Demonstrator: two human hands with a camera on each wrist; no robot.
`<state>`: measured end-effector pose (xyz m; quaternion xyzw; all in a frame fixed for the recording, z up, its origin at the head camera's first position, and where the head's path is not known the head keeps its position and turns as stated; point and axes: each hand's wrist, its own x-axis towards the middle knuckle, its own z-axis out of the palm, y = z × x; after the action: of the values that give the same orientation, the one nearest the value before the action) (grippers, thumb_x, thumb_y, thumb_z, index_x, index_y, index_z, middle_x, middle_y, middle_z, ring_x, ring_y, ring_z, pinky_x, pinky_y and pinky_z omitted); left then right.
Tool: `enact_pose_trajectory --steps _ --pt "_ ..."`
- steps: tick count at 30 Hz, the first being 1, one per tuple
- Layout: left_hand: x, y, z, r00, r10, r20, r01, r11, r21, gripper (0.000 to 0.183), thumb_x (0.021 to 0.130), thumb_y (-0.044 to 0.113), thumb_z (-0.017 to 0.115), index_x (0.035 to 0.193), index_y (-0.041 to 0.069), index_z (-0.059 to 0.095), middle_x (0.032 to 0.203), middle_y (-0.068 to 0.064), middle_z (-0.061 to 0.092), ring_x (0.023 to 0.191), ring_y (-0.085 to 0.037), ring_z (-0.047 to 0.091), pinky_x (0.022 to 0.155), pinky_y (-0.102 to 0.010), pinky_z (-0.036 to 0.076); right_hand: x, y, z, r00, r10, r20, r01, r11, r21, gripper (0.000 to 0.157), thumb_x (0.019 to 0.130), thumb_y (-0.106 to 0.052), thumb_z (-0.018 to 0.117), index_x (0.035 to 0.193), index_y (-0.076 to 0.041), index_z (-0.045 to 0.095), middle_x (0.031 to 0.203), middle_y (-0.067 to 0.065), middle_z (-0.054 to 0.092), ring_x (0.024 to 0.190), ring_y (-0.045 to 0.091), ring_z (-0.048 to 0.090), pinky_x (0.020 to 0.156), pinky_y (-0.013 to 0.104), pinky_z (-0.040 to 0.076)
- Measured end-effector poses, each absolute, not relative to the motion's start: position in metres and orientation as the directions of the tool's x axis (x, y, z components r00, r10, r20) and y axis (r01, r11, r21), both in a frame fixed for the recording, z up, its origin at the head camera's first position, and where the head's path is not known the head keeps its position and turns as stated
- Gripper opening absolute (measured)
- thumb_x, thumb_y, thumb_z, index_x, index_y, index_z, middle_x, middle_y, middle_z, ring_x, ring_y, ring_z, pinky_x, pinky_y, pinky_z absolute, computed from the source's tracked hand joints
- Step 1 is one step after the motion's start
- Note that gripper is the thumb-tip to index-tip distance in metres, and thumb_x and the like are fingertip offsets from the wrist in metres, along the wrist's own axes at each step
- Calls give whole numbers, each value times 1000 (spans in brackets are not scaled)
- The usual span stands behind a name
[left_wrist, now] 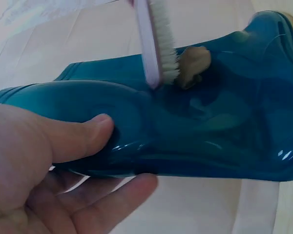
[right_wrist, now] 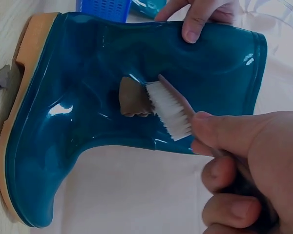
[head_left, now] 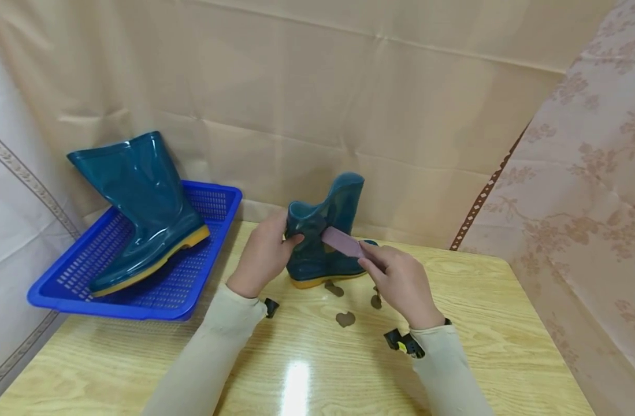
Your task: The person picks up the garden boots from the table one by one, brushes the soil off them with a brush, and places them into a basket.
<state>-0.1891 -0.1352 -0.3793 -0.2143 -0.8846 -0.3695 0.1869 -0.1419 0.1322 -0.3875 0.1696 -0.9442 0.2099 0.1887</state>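
Observation:
A teal rubber boot (head_left: 309, 248) with a yellow sole stands on the table, its toe to the right. My left hand (head_left: 262, 254) grips the boot's shaft, thumb on the near side and fingers behind it. In my right hand (head_left: 403, 283) is a scrubbing brush (head_left: 343, 242) with a pinkish back and white bristles (right_wrist: 168, 109), its handle within curled fingers. A brown mud-like patch (right_wrist: 133, 97) sticks to the side of the shaft. The bristle tips meet its edge in both wrist views.
Several brown flakes (head_left: 345, 319) lie on the wooden table (head_left: 452, 358) below the boot. At the left, a blue plastic basket (head_left: 229, 202) holds a second teal boot (head_left: 145, 196), leaning. Beige cloth (head_left: 296, 104) hangs behind the table, with patterned cloth (head_left: 582, 190) at right.

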Motion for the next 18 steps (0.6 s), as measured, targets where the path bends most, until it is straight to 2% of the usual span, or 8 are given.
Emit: enact_pose_trajectory --steps 4,9,13,18 --pt "-190 -134 -383 -816 216 536 536 629 563 18 96 10 74 112 11 65 112 -10 72 106 -30 70 87 -47 58 -143 133 -388 -828 -258 498 -448 837 -312 34 98 -25 73 132 -18 73 68 -8 54 54 8 40 50 28 31" --pt "-190 -134 -382 -872 149 466 451 615 647 22 98 12 72 119 9 63 119 -12 71 111 -32 69 90 -49 58 -144 131 -387 -787 -242 567 -485 812 -325 35 97 -23 75 131 -18 73 68 -7 53 55 9 40 50 28 32" --pt "-189 -134 -379 -908 157 388 399 606 688 29 100 14 70 126 8 59 128 -14 67 118 -33 65 95 -51 56 -144 130 -387 -787 -233 571 -481 812 -332 37 97 -22 75 134 -18 71 69 -5 52 55 10 40 50 28 31" --pt "-188 -133 -378 -922 166 351 375 613 696 30 100 16 70 127 10 58 132 -13 65 123 -33 63 98 -51 55 -144 130 -389 -820 -237 522 -444 837 -319 37 97 -21 75 134 -18 71 68 -5 51 54 11 39 49 28 31"
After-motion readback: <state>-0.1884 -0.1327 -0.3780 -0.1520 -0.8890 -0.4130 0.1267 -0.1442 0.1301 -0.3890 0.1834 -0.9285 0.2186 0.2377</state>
